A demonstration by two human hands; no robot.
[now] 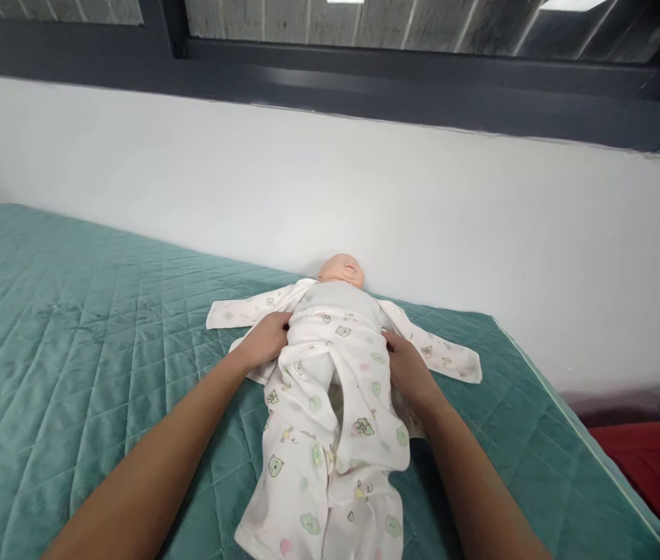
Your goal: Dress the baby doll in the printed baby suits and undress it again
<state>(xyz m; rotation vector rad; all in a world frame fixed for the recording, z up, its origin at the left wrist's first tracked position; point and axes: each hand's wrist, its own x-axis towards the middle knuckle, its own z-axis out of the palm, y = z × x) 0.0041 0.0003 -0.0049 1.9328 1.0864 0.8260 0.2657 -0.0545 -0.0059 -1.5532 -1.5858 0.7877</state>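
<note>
A baby doll (342, 270) lies on its back on a green quilted cover (149, 311), its head nearest the wall. White printed trousers (359, 404) cover its legs and reach up over its belly. A matching white top (440, 356) lies spread beneath it, sleeves stretched out to both sides. My left hand (268, 339) is closed at the left side of the trousers' waist, fingertips partly hidden by the cloth. On the right side, my right hand (407, 369) grips the trousers' edge just below the waist.
Behind the doll rises a white wall (510, 233) under a dark window frame (365, 85). The cover's edge runs down the right side, with a red item (657, 459) beyond it.
</note>
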